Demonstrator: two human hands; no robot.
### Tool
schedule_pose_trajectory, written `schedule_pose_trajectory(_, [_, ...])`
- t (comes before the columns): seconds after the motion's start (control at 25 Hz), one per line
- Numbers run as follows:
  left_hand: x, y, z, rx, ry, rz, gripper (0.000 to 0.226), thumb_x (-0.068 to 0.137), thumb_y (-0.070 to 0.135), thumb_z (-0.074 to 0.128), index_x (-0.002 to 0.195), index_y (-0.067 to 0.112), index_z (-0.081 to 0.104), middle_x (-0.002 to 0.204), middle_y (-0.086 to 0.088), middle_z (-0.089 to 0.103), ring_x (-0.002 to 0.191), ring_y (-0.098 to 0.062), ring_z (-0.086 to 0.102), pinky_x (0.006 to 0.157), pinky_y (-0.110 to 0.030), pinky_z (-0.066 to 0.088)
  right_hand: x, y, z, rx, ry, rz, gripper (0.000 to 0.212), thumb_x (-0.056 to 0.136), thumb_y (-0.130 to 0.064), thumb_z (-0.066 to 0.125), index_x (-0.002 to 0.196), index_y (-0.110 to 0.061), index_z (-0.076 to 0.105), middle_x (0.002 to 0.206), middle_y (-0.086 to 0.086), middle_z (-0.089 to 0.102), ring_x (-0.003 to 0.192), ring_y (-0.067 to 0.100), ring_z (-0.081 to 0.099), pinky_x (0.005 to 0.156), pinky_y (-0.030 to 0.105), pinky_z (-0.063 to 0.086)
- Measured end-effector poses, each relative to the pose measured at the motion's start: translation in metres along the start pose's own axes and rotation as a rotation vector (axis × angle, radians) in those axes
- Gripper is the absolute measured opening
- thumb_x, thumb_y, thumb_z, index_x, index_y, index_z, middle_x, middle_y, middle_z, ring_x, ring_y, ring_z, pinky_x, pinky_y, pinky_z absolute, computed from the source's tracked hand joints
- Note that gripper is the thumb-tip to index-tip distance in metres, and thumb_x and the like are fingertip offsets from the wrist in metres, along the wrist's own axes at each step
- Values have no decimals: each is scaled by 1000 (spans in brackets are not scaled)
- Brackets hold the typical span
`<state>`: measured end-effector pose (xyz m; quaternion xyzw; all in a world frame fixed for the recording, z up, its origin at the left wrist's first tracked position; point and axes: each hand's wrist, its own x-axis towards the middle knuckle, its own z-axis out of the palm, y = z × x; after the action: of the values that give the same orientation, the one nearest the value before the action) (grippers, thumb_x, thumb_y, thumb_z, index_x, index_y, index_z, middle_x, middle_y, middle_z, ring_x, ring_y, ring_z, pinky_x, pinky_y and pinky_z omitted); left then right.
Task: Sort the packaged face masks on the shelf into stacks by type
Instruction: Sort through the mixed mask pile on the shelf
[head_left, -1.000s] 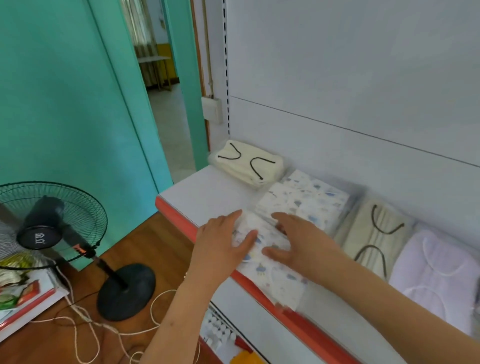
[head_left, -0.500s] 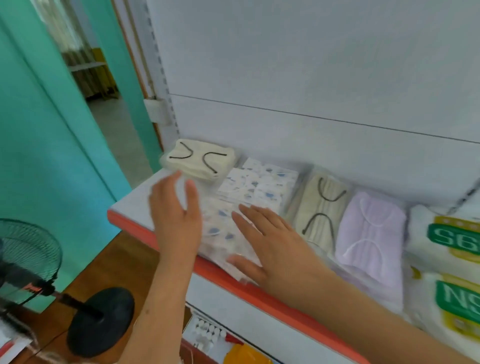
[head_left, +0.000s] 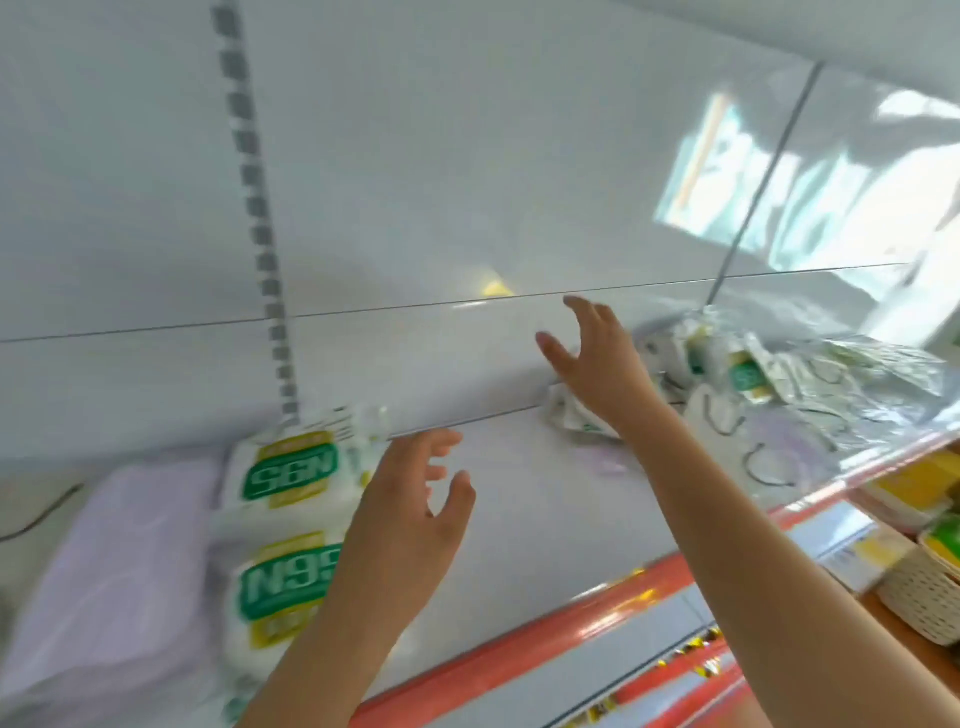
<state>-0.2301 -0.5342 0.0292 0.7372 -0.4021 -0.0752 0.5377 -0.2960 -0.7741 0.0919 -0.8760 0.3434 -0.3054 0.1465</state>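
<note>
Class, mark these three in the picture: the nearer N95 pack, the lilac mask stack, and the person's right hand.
nearer N95 pack (head_left: 284, 582): head view, on its green label.
lilac mask stack (head_left: 111, 571): head view, on its top face.
right hand (head_left: 597, 358): head view, on the back of the hand.

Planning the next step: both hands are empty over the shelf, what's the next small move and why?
Probably carry the right hand on to the unsorted pile of packets and grasp one: it is open, nearest the pile, while the N95 stack and the left hand sit apart.
</note>
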Motion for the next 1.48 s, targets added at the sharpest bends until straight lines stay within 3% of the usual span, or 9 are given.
schedule_pose_trajectory(0.24, [50, 24, 129, 0, -172, -271, 29, 96, 24, 61, 124, 30, 57, 126, 6, 59, 107, -9, 61, 89, -25, 45, 1, 167, 9, -459, -493, -30, 96, 81, -65, 63, 157, -31, 16, 163, 4, 19, 148, 31, 19, 117, 45, 24])
schedule_pose_trajectory(0.44, [90, 40, 183, -445, -16, -649, 18, 100, 35, 56, 109, 21, 64, 120, -6, 69, 104, -21, 68, 92, -37, 54, 6, 177, 17, -131, -126, -125, 41, 99, -43, 50, 140, -37, 53, 131, -6, 64, 113, 27, 62, 82, 38, 52])
schedule_pose_trajectory(0.56, [102, 48, 165, -926, 131, -690, 39, 96, 47, 55, 113, 15, 70, 109, -10, 76, 98, -27, 72, 88, -46, 57, -26, 132, 26, 40, -99, -479, 51, 90, -38, 53, 141, -34, 51, 141, 0, 57, 129, 28, 54, 98, 46, 51])
schedule_pose_trajectory(0.72, [79, 55, 91, -625, 438, -566, 22, 95, 20, 64, 115, 15, 71, 94, -5, 79, 79, -18, 76, 58, -30, 59, -36, 76, 36, 190, -147, -729, 91, 79, -33, 77, 154, -33, 26, 165, 8, 13, 151, 37, 14, 115, 57, 27])
schedule_pose_trajectory(0.88, [36, 53, 12, -483, 514, -559, 32, 103, 36, 49, 110, 14, 71, 99, -9, 80, 82, -26, 77, 70, -38, 63, -44, 5, 46, 473, -132, -666, 73, 76, -6, 78, 142, -24, 52, 152, 0, 45, 135, 27, 50, 93, 45, 56])
schedule_pose_trajectory(1.08, [-48, 20, -87, 95, 946, -466, 29, 107, 26, 43, 105, 22, 72, 92, -1, 77, 77, -8, 73, 76, -32, 59, -98, -59, 56, 408, -161, -667, 69, 67, -18, 82, 132, -19, 60, 139, 5, 58, 121, 34, 55, 95, 44, 46])
schedule_pose_trajectory(1.28, [-62, -13, -89, 689, 56, -553, 39, 98, 49, 53, 135, 41, 56, 126, 13, 54, 118, -7, 51, 102, -36, 45, -159, -88, 98, -53, -510, -881, 80, 82, -71, 50, 139, -14, 54, 136, 9, 55, 120, 34, 52, 99, 47, 46])
schedule_pose_trajectory(1.36, [-51, -20, -89, 846, -1, -584, 39, 94, 54, 56, 130, 39, 60, 126, 5, 55, 120, -23, 51, 101, -48, 44, -135, -81, 97, 53, -582, -887, 82, 90, -76, 20, 146, -22, 45, 147, 1, 46, 130, 29, 43, 106, 46, 43])
schedule_pose_trajectory(1.48, [-22, -15, -77, 950, 201, -280, 44, 85, 53, 47, 109, 26, 72, 109, -3, 63, 102, -35, 59, 87, -50, 51, -89, -36, 71, 163, -391, -629, 65, 96, -64, 31, 146, -25, 44, 149, -3, 44, 132, 22, 41, 109, 40, 38])
